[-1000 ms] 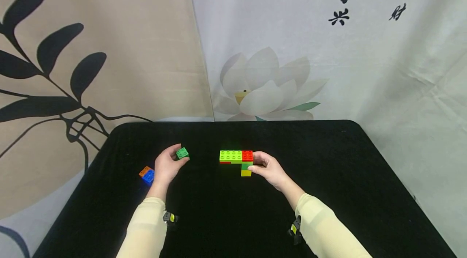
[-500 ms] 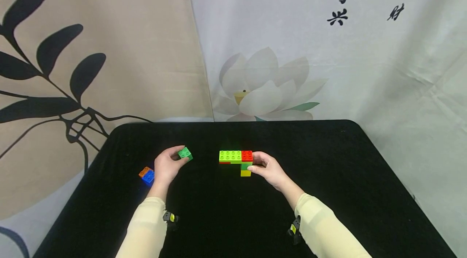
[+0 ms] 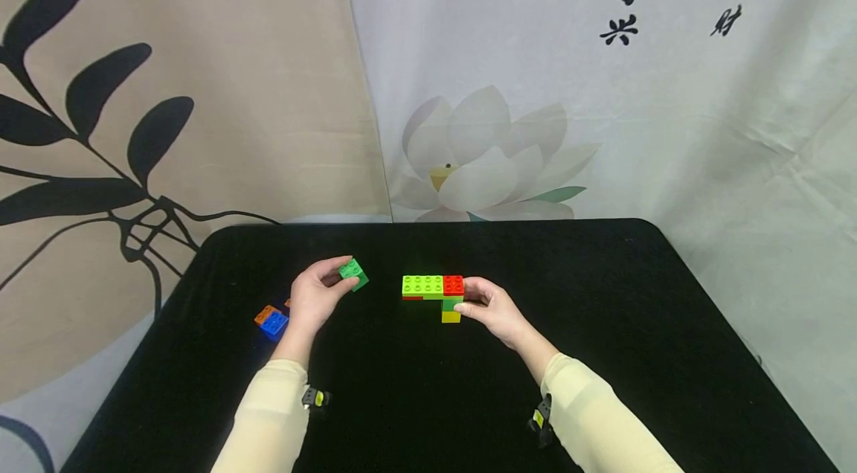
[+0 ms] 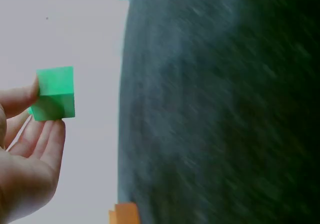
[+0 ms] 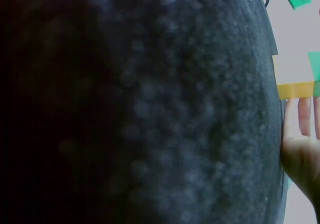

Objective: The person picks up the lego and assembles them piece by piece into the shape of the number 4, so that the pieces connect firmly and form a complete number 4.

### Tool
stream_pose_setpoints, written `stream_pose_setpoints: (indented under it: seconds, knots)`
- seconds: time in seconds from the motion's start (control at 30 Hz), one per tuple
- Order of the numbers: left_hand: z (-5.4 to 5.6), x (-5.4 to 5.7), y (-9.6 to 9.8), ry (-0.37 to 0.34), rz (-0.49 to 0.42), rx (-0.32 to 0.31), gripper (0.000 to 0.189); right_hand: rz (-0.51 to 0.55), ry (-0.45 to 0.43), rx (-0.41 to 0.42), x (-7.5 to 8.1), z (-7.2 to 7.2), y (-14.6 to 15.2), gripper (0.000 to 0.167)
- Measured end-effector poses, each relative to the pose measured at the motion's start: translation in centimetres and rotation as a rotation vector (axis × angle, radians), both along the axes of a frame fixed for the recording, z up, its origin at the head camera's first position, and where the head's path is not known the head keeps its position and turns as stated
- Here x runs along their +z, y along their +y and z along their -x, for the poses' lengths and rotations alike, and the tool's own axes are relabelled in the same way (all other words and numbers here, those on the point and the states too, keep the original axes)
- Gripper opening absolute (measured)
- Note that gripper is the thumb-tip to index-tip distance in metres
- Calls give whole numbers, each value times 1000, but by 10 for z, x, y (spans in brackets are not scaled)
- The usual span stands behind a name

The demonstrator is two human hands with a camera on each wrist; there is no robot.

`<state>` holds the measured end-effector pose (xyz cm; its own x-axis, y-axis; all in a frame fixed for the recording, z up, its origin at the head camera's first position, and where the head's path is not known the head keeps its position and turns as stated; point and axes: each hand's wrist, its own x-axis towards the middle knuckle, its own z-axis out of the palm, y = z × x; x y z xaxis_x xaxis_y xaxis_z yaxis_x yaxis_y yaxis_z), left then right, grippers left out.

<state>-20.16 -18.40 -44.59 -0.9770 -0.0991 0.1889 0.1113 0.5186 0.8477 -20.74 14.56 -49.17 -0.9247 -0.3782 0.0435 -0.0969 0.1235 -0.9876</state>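
My left hand [image 3: 318,296] pinches a green toy brick [image 3: 353,274] between thumb and fingers, raised above the black table. The left wrist view shows the same green brick [image 4: 56,93] held tilted at the fingertips. To the right, my right hand [image 3: 495,309] grips the right end of a toy brick build [image 3: 423,285]. Lime and red bricks form its top, with green and yellow bricks stacked below at the right end. In the right wrist view, fingers touch the yellow brick [image 5: 296,90]; much of the build lies outside that view. A gap separates the green brick from the build.
Blue and orange bricks [image 3: 271,322] lie on the black table [image 3: 428,399] left of my left forearm, partly hidden by it. Behind the table hangs a printed cloth [image 3: 522,71] with leaves, a lotus and dark characters.
My left hand has moved right and slightly away with the green brick, which has turned. More of the orange bricks shows beside the wrist. The right hand and the build stay in place.
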Motion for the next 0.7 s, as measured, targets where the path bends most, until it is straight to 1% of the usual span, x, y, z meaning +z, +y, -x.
stream_pose_setpoints:
  seconds: [0.13,0.3,0.47,0.7]
  knots:
    - [1,13,13,63,-10,-34,34,-3,-6,-16,0,0,-1,39]
    - [1,29,30,118,-27,-91,34,0,-5,-24,0,-1,-2,38]
    - [1,43,48,152,-31,-169,34,1,-7,-20,1,-1,-2,38]
    - [-1,57,75,173,7,-273,35,1,-7,-20,1,-1,-1,38]
